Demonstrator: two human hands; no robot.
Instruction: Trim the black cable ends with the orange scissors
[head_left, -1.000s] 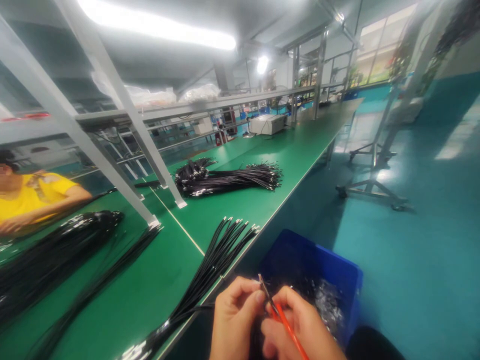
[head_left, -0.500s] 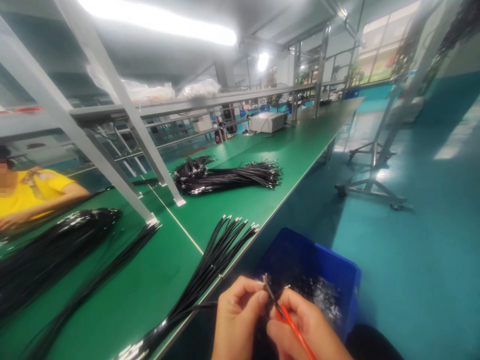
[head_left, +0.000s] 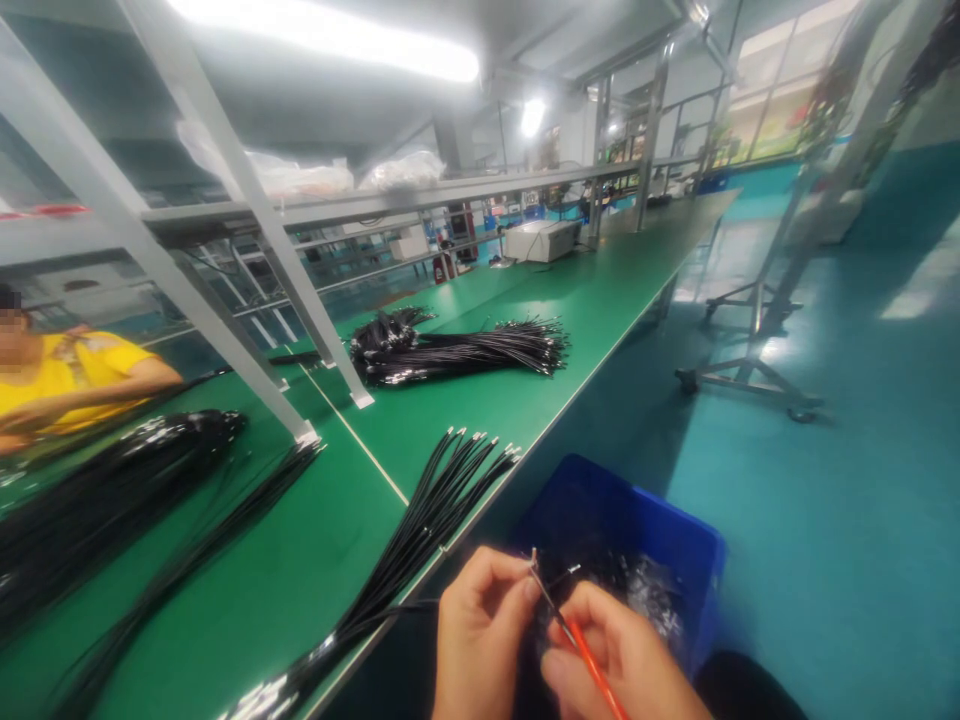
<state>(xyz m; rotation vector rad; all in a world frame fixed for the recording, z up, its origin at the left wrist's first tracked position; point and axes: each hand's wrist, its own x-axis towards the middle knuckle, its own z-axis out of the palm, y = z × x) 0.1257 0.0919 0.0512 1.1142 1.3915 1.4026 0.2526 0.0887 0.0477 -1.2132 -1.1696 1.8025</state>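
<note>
Low at the table's edge, my left hand (head_left: 484, 625) pinches the end of a black cable (head_left: 416, 607) that runs in from the left. In my right hand (head_left: 619, 650) is a slim tool with an orange handle (head_left: 589, 660) and a thin dark metal shaft. Its tip meets the cable end at my left fingertips; the tool's exact kind cannot be made out. Below both hands stands a blue bin (head_left: 675, 530) holding dark and clear scraps. Beside my left hand, a bundle of black cables (head_left: 420, 530) with pale metal ends lies along the green table (head_left: 262, 570).
More black cable bundles (head_left: 472, 355) lie farther along the table, and a large one (head_left: 135, 490) at left. Metal shelf posts (head_left: 247, 190) rise from the tabletop. A person in yellow (head_left: 82, 380) works across the table. A wheeled stand (head_left: 750, 370) is on the floor at right.
The view has shifted slightly. My right hand and the tool sit a little lower relative to my left fingertips, and the tool's tip looks narrower. Both hands keep their hold.
</note>
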